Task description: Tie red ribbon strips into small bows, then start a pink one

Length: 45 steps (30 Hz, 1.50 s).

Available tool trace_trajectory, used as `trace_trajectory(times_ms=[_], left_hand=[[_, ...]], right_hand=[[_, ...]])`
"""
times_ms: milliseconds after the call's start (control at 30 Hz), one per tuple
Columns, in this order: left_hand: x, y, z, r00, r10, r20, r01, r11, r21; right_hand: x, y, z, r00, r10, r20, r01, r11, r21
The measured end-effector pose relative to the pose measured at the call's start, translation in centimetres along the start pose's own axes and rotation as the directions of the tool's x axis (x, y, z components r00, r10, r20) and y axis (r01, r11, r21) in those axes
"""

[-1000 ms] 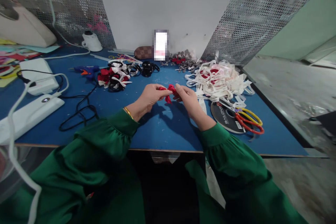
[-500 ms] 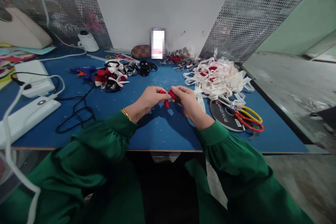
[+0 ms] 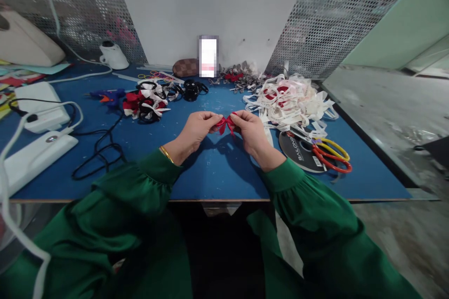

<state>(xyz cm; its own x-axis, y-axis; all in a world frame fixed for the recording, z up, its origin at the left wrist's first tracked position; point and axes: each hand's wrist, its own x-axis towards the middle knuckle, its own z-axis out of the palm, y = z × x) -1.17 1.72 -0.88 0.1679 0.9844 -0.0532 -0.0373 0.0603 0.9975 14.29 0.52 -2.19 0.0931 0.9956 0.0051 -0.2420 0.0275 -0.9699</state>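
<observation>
A small red ribbon bow (image 3: pixel 225 124) is stretched between my two hands, above the blue table (image 3: pixel 217 168). Its left loop is pinched between the thumb and fingers of my left hand (image 3: pixel 199 131). My right hand (image 3: pixel 250 133) grips the right loop in the same way. Two short red tails hang from the knot in the middle. Fingers cover the outer ends of both loops.
To the right lie a heap of white ribbons (image 3: pixel 298 98), a black spool (image 3: pixel 298 152) and scissors with red and yellow handles (image 3: pixel 331 161). Hair ties (image 3: pixel 145 100), a blue glue gun (image 3: pixel 108 96) and a white power strip (image 3: pixel 38 159) are on the left. A phone (image 3: pixel 208 56) stands behind.
The red ribbon was bunched between my fingertips; now it is spread into a bow with a loop in each hand and the tails hanging down. The view has shifted slightly.
</observation>
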Motion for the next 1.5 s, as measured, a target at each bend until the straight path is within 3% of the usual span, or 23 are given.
trace_trajectory(times_ms=[300,600,767,933,1133,1300,1500], left_hand=[[0.21,-0.59,0.17,0.991,0.064,0.119,-0.053,0.994,-0.095],[0.13,-0.05,-0.22,0.997,-0.070,-0.026,0.067,0.993,-0.102],[-0.03,0.00,-0.05,0.999,-0.049,-0.014,0.049,0.998,-0.026],[0.04,-0.30,0.21,0.999,0.010,0.030,-0.006,0.993,-0.115],[0.04,-0.10,-0.05,0.995,-0.095,0.013,0.096,0.979,-0.182],[-0.34,-0.05,0.26,0.996,-0.077,0.050,0.081,0.993,-0.083],[-0.25,-0.40,0.56,1.000,-0.005,-0.001,0.005,1.000,-0.013]], right_hand=[[0.01,0.44,0.40,0.999,0.045,0.030,-0.048,0.992,0.120],[0.27,0.25,-0.04,1.000,-0.005,-0.018,0.007,0.990,0.138],[0.33,0.36,-0.18,1.000,-0.026,-0.015,0.027,0.993,0.113],[0.34,0.56,-0.27,0.998,0.057,0.011,-0.058,0.986,0.153],[0.13,0.16,-0.10,0.999,0.048,0.007,-0.049,0.989,0.141],[-0.28,-0.02,0.18,0.999,0.044,0.021,-0.046,0.994,0.103],[-0.42,0.11,0.15,0.998,0.037,0.052,-0.042,0.994,0.102]])
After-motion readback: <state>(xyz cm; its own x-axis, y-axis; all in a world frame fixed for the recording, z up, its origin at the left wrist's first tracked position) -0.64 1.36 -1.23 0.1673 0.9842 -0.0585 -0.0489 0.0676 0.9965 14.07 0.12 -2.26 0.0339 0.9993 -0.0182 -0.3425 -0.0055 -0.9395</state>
